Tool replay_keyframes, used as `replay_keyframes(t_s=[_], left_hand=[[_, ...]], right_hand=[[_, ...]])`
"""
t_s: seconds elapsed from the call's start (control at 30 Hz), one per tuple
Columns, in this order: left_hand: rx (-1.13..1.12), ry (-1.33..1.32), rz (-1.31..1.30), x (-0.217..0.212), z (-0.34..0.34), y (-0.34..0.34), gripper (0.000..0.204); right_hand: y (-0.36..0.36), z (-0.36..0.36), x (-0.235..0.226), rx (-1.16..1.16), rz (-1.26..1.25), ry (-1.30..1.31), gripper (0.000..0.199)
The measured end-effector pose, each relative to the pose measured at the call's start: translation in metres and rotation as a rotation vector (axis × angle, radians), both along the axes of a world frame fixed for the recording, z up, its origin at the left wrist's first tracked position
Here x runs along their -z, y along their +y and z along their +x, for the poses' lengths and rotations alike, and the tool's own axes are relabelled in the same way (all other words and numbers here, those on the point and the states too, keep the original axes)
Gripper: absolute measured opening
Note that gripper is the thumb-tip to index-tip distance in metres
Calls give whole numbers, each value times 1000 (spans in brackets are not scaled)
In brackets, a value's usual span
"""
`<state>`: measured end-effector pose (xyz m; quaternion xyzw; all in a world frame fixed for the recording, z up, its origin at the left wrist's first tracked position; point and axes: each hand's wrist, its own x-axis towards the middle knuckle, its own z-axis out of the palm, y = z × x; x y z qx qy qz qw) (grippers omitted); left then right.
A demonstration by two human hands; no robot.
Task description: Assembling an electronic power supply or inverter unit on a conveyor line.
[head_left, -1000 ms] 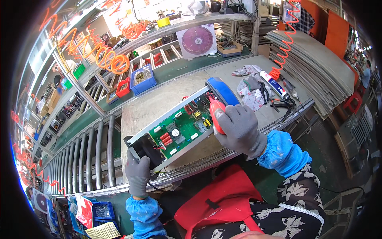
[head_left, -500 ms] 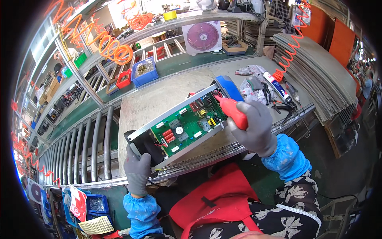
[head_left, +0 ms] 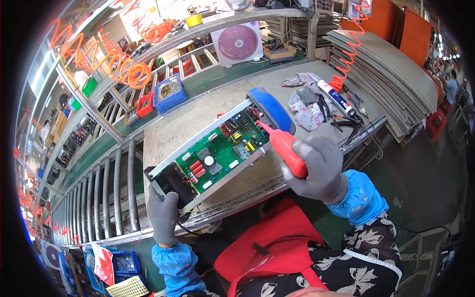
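A long metal-framed housing (head_left: 237, 177) lies slanted on the bench, its open side showing a green circuit board (head_left: 225, 157). A blue end cap (head_left: 275, 110) closes its far right end; a black part (head_left: 170, 180) fills the near left end. My left hand (head_left: 163, 210), in a grey glove, grips that left end with the thumb over its edge. My gloved right hand (head_left: 319, 171) is closed around a red tool (head_left: 288, 154) with a narrow tapered tip. The tip points into the housing beside the blue cap, near some wires; whether it touches anything I cannot tell.
Right of the housing lie a rag (head_left: 303, 111), pliers (head_left: 341, 122) and a white-and-blue tube (head_left: 336, 96). Stacked grey sheets (head_left: 391, 84) stand beyond. Blue (head_left: 169, 94) and red (head_left: 144, 105) parts bins sit at the back. A roller conveyor (head_left: 104, 193) runs left; orange coiled hoses (head_left: 131, 69) hang above.
The red tool has drawn back slightly toward me, so its thin tip now shows. The view has shifted a little; my left hand keeps its hold on the housing.
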<state>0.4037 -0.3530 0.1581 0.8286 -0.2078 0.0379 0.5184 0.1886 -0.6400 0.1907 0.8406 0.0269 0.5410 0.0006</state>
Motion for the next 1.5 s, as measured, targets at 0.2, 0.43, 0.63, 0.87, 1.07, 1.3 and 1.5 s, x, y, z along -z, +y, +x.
replay_keyframes(t_s=[0.2, 0.43, 0.63, 0.87, 1.07, 1.3, 1.5], left_hand=[[-7, 21, 14, 1, 7, -1, 51], [-16, 35, -9, -3, 4, -3, 53], [-9, 49, 14, -7, 0, -5, 48], [36, 73, -14, -5, 4, -2, 56], [55, 103, -42, -2, 8, -2, 59], [61, 95, -45, 3, 13, 3, 61], [42, 77, -77, 0, 10, -6, 42]], right_hand=[[8, 3, 8, 24, -37, 45, 47], [3, 9, 13, 17, -29, 93, 47], [-5, 28, 29, 57, -43, 41, 41], [-6, 33, 38, 57, -24, 56, 42], [-12, 37, 39, 40, -29, -1, 40], [-11, 35, 38, 11, -6, -13, 42], [-14, 31, 40, -18, 58, 15, 52]])
